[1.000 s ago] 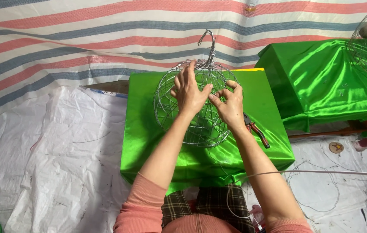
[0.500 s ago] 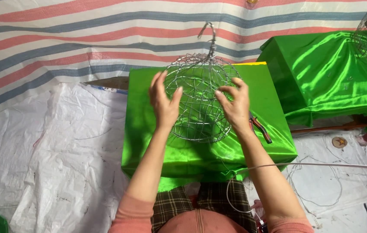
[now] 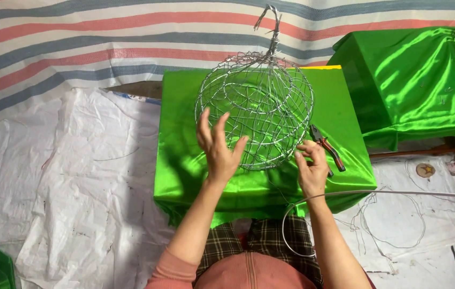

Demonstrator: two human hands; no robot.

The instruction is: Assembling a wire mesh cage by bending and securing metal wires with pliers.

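Wire cage [image 3: 257, 109] on green table [image 3: 184, 160], left hand [image 3: 218, 147] spread wide against it, right hand [image 3: 311, 168] pinching wire beside pliers [image 3: 326, 148]

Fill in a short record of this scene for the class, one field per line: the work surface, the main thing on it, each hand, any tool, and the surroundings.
Work surface: box draped in green satin cloth
Main thing: round wire frame with a twisted wire hook on top, standing on the cloth
Left hand: open, fingers spread against the frame's near side
Right hand: fingers pinched near the frame's lower right edge; what it pinches is too small to tell
Tool: red-handled pliers lying on the cloth beside the right hand
Surroundings: white woven sheet, striped tarp, second green-draped box
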